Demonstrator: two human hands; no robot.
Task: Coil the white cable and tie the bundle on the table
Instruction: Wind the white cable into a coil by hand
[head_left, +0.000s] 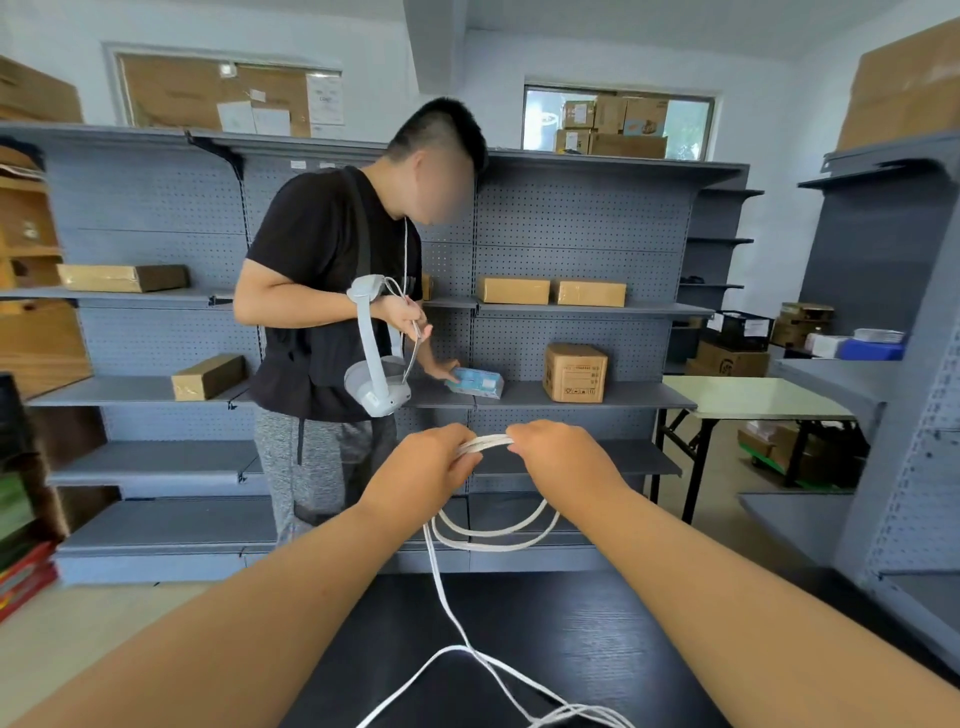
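The person is holding the white cable (485, 443) up over the dark bench (597, 623). The left hand (421, 462) and the right hand (561, 457) are both gripping the top of the loops, close together, so the loops are hanging round and not slipping apart. The loose part is lying on the bench, probably to be wound in next.

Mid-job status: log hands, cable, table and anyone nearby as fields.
left hand: grips the top of the cable
right hand: grips the same strands, beside the left
cable: white; loops hang below the hands
slack: trails down onto the table, uncoiled
tie: none visible
bystander: person at the shelves, hand on a blue box
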